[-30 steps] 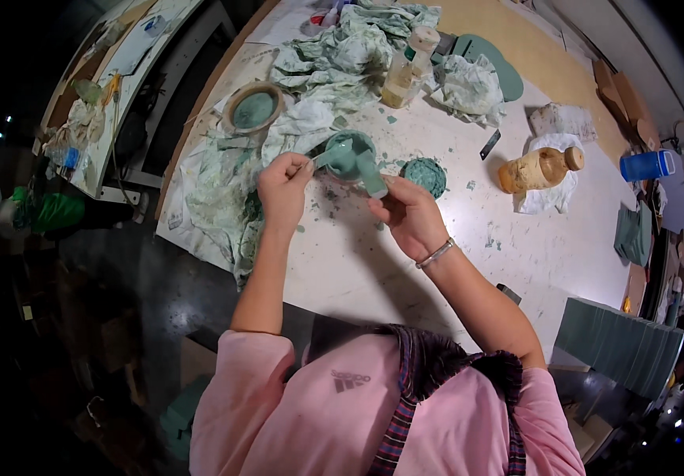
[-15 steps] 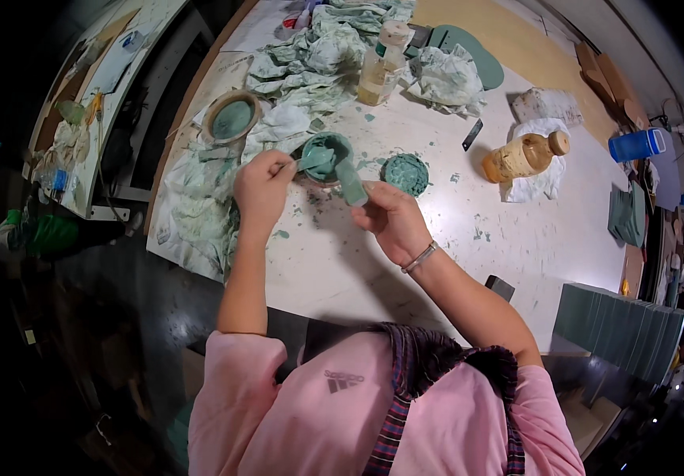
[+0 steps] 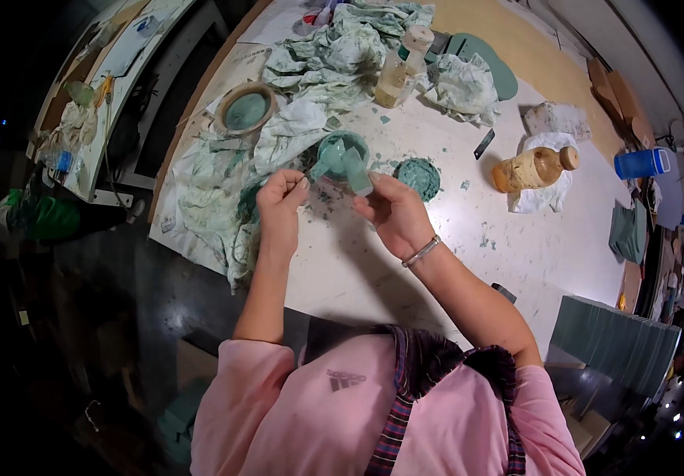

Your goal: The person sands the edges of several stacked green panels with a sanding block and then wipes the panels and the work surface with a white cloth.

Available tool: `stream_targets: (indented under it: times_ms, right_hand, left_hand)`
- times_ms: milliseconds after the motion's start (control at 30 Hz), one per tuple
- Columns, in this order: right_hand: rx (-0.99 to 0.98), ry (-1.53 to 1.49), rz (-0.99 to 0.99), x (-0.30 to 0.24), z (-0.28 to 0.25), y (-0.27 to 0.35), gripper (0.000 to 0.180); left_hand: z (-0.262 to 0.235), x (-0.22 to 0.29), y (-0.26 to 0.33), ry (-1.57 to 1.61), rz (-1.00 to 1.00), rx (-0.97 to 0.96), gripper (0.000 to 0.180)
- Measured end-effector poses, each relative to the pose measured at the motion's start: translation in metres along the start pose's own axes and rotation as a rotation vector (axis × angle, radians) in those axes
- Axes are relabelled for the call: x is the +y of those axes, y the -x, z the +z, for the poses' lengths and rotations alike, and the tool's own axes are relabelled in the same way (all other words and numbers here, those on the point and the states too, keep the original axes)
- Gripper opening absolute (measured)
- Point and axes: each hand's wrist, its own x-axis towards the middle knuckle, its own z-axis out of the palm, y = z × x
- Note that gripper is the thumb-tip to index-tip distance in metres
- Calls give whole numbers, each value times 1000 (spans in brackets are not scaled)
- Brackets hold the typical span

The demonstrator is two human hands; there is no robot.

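Observation:
A small tub (image 3: 364, 144) of thick green paste stands on the table in front of both hands. My left hand (image 3: 281, 208) is closed on a small paste-coated scraper (image 3: 320, 168), whose end reaches into the tub. My right hand (image 3: 399, 214) pinches a flat, pale green scraper (image 3: 355, 171), its far end over the paste. The two blades lie near each other at the tub's mouth; whether they touch I cannot tell. Just right of the tub sits a round lid (image 3: 419, 178) smeared with green paste.
Stained rags (image 3: 199, 198) cover the table's left side, around a bowl (image 3: 267, 121) of green matter. A clear bottle (image 3: 396, 75) stands at the back. An amber bottle (image 3: 544, 170) lies at right on white paper. Stacked green sheets (image 3: 616, 337) stand at the right edge.
My left hand has drawn back slightly toward me. The left scraper sits lower at the tub's near rim, and the right scraper's tip stays over the tub. The whole view has shifted a little.

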Motion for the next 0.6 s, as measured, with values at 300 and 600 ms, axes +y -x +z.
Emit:
stream_targets:
  times_ms: [300, 600]
  right_hand:
    - [24, 16, -7, -1, -2, -1, 17]
    - [24, 76, -12, -5, -2, 4, 20]
  left_hand:
    - [10, -9, 1, -99, 86, 11, 6]
    - [9, -15, -4, -120, 113, 8, 7]
